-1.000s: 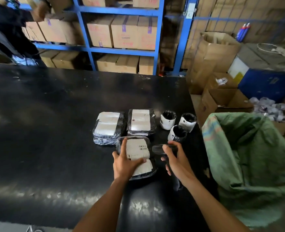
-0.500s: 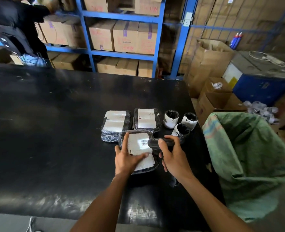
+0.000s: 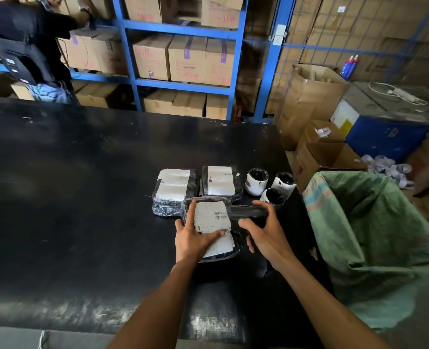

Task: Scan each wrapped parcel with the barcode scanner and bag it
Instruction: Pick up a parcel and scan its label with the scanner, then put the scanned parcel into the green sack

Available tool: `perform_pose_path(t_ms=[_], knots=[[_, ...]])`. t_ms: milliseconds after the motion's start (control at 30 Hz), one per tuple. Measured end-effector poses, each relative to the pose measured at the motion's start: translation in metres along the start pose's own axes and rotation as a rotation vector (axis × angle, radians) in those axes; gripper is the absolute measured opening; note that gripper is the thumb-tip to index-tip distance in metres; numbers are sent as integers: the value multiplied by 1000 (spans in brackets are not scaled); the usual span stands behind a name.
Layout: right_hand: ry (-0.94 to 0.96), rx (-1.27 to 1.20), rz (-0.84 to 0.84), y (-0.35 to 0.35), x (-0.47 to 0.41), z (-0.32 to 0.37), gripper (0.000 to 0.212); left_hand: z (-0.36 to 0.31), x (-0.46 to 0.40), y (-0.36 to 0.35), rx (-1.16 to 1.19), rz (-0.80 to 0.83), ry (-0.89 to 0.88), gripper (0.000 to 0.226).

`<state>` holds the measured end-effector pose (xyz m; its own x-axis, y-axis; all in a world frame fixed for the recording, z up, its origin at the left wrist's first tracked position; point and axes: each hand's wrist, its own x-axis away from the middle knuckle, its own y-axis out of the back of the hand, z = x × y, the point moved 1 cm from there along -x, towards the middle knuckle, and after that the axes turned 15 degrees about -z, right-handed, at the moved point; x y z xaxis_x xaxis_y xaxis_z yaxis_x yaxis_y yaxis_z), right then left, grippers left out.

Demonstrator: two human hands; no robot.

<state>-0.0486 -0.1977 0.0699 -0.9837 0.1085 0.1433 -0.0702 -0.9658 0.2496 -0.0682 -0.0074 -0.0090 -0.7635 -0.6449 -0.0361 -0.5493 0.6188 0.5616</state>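
A flat black-wrapped parcel (image 3: 213, 217) with a white barcode label lies on the black table (image 3: 82, 197). My left hand (image 3: 192, 238) presses on its left side, thumb across the label. My right hand (image 3: 263, 233) grips a black barcode scanner (image 3: 248, 212), whose head points left over the label's barcodes. Behind lie two more flat wrapped parcels (image 3: 174, 187) (image 3: 220, 181), the left one on a stack. Three small round wrapped parcels (image 3: 257, 180) (image 3: 285, 183) (image 3: 272, 197) stand to their right. An open green woven sack (image 3: 374, 238) hangs at the table's right edge.
Open cardboard boxes (image 3: 329, 157) stand on the floor beyond the sack. Blue racking (image 3: 130, 59) full of cartons runs behind the table. A person in dark clothes (image 3: 29, 46) reaches into the shelves at the far left. A blue cabinet (image 3: 389, 132) stands at the right.
The scanner has risen and swung left until its head sits over the label. My left hand has stayed on the parcel. The person at the shelves has shifted to the right.
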Motion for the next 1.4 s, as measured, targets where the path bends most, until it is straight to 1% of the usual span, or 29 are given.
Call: perform_pose_path(t_ms=[67,200,267,333,433,600,800,867,933,967,1000,1033,1100,1167,1233,1267,1333,1400], knots=[[-7,27,-14,4,-6,-5,53,1,-1,0,-1,5,0,121],[-125,11,-81,14,-21,-29,54,3,-2,3,17,-6,5,120],[-116,191,-138,22,-28,-47,55,3,-3,5,28,-21,18,119],[-130,389,-154,26,-34,-69,59,3,-3,8,33,-37,33,118],[-213,510,-149,22,-37,-104,65,4,-1,10,37,-53,47,118],[-284,525,-152,9,-33,-138,67,13,4,14,45,-52,66,119],[-326,525,-114,4,-31,-158,71,14,9,17,12,2,8,120],[-337,524,-85,6,-33,-157,78,12,9,16,20,12,-3,121],[-356,561,-56,10,-34,-150,97,9,8,13,33,19,-10,120],[-347,582,-59,13,-35,-144,103,7,8,10,38,23,-13,120],[-318,572,-83,17,-39,-138,103,4,7,7,44,28,-15,120],[-279,509,-111,21,-44,-129,98,0,7,3,52,33,-15,120],[-243,276,-148,34,-57,-110,86,-9,7,-9,81,55,-22,120],[-245,109,-129,48,-68,-91,83,-21,9,-25,117,87,-40,120],[-239,53,-98,65,-77,-79,81,-37,14,-45,156,131,-51,122],[-224,40,-79,74,-81,-72,76,-46,18,-56,180,155,-53,123],[-189,44,-46,89,-91,-65,67,-65,25,-81,224,205,-59,123],[-122,56,-39,106,-104,-60,66,-86,32,-109,253,246,-83,121]])
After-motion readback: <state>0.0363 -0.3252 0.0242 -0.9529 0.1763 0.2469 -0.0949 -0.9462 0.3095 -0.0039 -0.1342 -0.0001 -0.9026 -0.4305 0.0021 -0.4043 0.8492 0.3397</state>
